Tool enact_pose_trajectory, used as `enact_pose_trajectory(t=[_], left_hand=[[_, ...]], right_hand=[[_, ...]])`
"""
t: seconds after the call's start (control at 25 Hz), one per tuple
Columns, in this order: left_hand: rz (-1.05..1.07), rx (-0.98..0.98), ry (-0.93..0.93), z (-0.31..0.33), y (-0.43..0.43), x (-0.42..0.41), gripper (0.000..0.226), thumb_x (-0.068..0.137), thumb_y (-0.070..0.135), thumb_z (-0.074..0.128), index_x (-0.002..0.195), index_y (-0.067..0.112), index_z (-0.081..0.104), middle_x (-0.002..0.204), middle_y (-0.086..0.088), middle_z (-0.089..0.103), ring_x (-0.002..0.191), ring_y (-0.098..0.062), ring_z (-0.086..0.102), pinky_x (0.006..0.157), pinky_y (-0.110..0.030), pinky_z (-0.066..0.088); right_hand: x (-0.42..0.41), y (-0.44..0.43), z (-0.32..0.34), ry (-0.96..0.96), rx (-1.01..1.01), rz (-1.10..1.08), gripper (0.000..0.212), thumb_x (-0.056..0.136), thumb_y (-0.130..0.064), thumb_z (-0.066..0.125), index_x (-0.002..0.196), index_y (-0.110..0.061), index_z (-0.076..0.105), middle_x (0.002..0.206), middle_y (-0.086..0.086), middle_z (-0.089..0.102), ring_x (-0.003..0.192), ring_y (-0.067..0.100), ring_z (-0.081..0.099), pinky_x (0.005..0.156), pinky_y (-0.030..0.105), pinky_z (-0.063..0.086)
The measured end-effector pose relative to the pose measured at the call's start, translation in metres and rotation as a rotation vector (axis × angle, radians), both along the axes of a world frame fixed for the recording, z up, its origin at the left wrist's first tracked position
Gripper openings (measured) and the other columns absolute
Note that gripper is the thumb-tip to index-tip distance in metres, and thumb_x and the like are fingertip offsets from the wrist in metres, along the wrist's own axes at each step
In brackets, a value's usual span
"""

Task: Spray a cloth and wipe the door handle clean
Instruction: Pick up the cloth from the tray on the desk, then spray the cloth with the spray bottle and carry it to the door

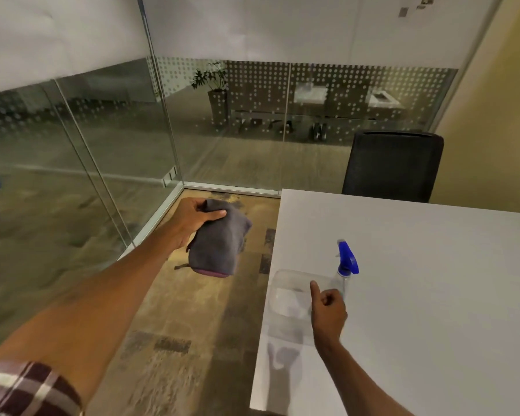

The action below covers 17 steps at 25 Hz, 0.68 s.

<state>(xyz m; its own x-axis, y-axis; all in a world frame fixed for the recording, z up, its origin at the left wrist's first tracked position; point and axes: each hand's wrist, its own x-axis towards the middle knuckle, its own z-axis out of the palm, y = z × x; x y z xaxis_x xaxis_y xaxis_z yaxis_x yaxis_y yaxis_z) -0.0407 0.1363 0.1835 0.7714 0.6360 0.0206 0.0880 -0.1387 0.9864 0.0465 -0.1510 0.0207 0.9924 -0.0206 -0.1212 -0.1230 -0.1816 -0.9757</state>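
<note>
My left hand (192, 217) is stretched out over the floor and holds a folded grey cloth (219, 244) with a purple edge; the cloth hangs down from my fingers. A clear spray bottle (346, 262) with a blue trigger head stands upright near the left edge of the white table (433, 295). My right hand (327, 313) rests on the table just in front of the bottle's base, fingers curled in, thumb pointing up, nothing wrapped in it. No door handle is in view.
A clear plastic container (285, 292) sits on the table left of my right hand. A black office chair (394, 166) stands behind the table. Glass partition walls (117, 130) enclose the corner ahead and to the left. Patterned carpet (192, 340) lies below.
</note>
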Motion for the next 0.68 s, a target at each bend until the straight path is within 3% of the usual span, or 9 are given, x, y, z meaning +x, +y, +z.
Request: enact_pose_trajectory(t=[0.08,0.16,0.24,0.32,0.52,0.68], left_hand=[[-0.017,0.003,0.01,-0.001,-0.002,0.004,0.019,0.077,0.001,0.078,0.085,0.017,0.072,0.07,0.012,0.075,0.068,0.002,0.069,0.061,-0.011,0.052],[-0.021,0.003,0.022,-0.002,-0.004,0.009,0.019,0.076,0.003,0.079,0.086,0.017,0.072,0.073,0.009,0.075,0.07,0.0,0.07,0.061,-0.012,0.053],[-0.021,0.01,0.023,-0.003,-0.006,0.014,0.019,0.075,0.003,0.08,0.086,0.016,0.072,0.075,0.009,0.075,0.07,0.0,0.07,0.062,-0.012,0.053],[-0.037,0.015,0.026,-0.006,-0.008,0.019,0.019,0.074,0.003,0.081,0.086,0.016,0.072,0.074,0.009,0.075,0.07,0.0,0.07,0.062,-0.011,0.053],[-0.056,0.019,0.067,-0.01,-0.004,0.022,0.019,0.074,0.007,0.082,0.084,0.02,0.074,0.076,0.008,0.076,0.074,-0.002,0.071,0.062,-0.011,0.053],[-0.054,0.029,0.085,-0.01,0.001,0.019,0.019,0.075,0.007,0.081,0.09,0.015,0.074,0.087,0.0,0.076,0.082,-0.009,0.071,0.07,-0.017,0.055]], right_hand=[[0.01,-0.016,0.001,-0.022,0.008,-0.118,0.042,0.078,-0.041,0.076,0.078,-0.013,0.045,0.072,0.0,0.048,0.066,0.02,0.047,0.061,0.026,0.042],[0.029,-0.026,0.007,-0.066,-0.016,-0.163,0.051,0.071,-0.04,0.082,0.095,-0.011,0.047,0.089,0.003,0.05,0.084,0.022,0.048,0.074,0.034,0.045],[0.047,-0.03,0.014,-0.088,-0.031,-0.079,0.061,0.07,-0.038,0.083,0.114,-0.012,0.048,0.107,0.0,0.05,0.102,0.02,0.046,0.088,0.038,0.042],[0.06,-0.028,0.022,-0.078,0.017,0.071,0.067,0.074,-0.032,0.081,0.127,-0.014,0.044,0.118,-0.002,0.049,0.108,0.019,0.046,0.094,0.036,0.04],[0.082,-0.024,0.03,-0.051,0.05,0.306,0.055,0.083,-0.02,0.074,0.131,-0.007,0.048,0.113,0.009,0.058,0.098,0.021,0.054,0.073,0.019,0.046],[0.093,-0.02,0.03,-0.035,0.086,0.393,0.041,0.09,-0.019,0.065,0.128,-0.01,0.051,0.106,0.01,0.059,0.088,0.016,0.055,0.069,0.019,0.045]])
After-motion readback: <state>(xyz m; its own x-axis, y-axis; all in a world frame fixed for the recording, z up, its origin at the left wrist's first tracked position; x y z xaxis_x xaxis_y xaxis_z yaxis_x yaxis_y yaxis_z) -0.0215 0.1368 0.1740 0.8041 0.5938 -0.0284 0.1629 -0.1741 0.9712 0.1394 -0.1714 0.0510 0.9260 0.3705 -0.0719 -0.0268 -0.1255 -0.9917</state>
